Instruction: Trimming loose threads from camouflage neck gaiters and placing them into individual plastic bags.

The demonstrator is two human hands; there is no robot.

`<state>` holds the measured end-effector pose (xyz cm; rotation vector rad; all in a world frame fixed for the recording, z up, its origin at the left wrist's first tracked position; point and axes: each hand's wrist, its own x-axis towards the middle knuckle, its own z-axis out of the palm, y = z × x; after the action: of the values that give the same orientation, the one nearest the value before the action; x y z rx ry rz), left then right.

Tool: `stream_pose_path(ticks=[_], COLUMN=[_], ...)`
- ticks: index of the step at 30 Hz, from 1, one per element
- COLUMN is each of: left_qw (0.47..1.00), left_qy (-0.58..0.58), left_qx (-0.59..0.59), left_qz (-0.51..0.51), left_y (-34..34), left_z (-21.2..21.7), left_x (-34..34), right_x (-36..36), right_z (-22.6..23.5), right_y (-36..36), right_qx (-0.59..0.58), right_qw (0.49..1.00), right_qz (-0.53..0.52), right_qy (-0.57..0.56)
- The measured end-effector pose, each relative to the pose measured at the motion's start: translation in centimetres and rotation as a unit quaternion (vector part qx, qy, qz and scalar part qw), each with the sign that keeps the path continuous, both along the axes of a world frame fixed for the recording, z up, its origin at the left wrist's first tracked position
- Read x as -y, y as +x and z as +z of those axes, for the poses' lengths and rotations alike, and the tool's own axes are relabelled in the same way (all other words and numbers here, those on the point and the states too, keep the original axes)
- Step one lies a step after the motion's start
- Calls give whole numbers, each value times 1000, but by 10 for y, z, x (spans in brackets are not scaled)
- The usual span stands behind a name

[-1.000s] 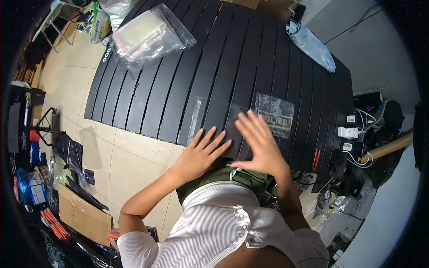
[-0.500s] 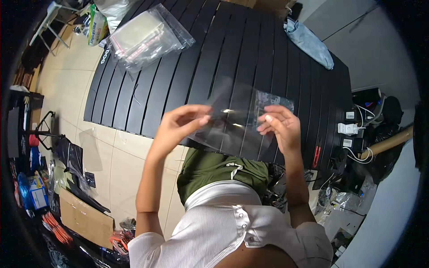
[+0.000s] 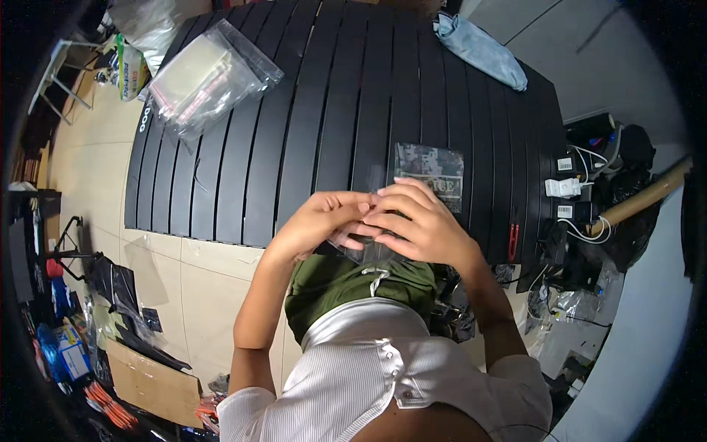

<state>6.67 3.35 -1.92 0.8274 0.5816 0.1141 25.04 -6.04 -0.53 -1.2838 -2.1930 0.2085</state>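
Both hands have drawn together since half a second ago, when they were held apart with a clear plastic bag stretched flat between them. Now the left hand (image 3: 320, 221) and the right hand (image 3: 416, 225) meet fingertip to fingertip at the near edge of the black slatted table (image 3: 294, 132), pinching the clear bag (image 3: 361, 247) between them; it is bunched and mostly hidden behind the fingers, only a glossy patch showing below the knuckles. A second ago both palms lay spread flat on the table with the bag under them.

Just beyond the right hand, a camouflage-patterned card in a clear sleeve (image 3: 431, 171) lies flat on the table, unmoved. At the table's far left corner sits a heap of clear bags (image 3: 206, 77), and at its far right corner a crumpled blue-grey bag (image 3: 479, 48); both are well apart from the hands. Between them the dark slats run bare, leaving wide room across the middle of the table. Off the table's right edge, white plugs and cables (image 3: 563, 188) crowd a power strip. Left of the table lies pale tiled floor (image 3: 96, 184).
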Motion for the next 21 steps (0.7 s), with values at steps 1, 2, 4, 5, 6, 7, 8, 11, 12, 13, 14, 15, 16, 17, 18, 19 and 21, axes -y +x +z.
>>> stream_pose_path(ticks=[1,2,4,5,6,7,8,11,12,13,14,15,16,17,18,19,21], left_qw=[1000,1000,999,998,996,996,977,903,855,808,809,760,704,668,666,635,581], left_qy=[0,16,32,54,75,76,199,404,485,552,553,613,670,710,713,742,792], left_qx=[-1,-15,-30,-37,-45,-44,-71,-132,-166,-157,-153,-161,-170,-148,-146,-120,-78], left_qz=[0,-7,-14,-13,-11,-12,13,60,85,131,127,143,162,166,166,175,171], left_y=[0,0,0,0,0,0,0,3,4,6,9,11,11,12,13,18,27], left_z=[3,7,12,13,14,13,12,28,39,46,55,64,71,69,69,67,61], left_x=[0,0,1,2,2,2,2,9,14,19,24,28,31,31,33,34,35], right_x=[-1,-1,0,1,3,7,12,14,13,12,9,5,1,0,0,1,1], right_z=[-1,-2,1,2,2,4,6,13,15,12,11,11,13,14,15,14,5], right_y=[1,2,-1,-3,-4,-5,-7,-11,-14,-18,-21,-23,-26,-29,-31,-31,-31], right_qx=[-4,-8,-4,33,71,72,134,224,252,243,245,242,236,164,164,159,143], right_qw=[1000,999,999,999,997,997,990,973,965,967,966,962,955,970,970,970,969], right_qz=[21,43,31,26,20,19,11,-10,-19,-57,-63,-121,-174,-177,-181,-185,-194], right_qy=[-12,-25,-22,-4,15,15,36,62,68,56,55,49,48,-15,-12,-15,-49])
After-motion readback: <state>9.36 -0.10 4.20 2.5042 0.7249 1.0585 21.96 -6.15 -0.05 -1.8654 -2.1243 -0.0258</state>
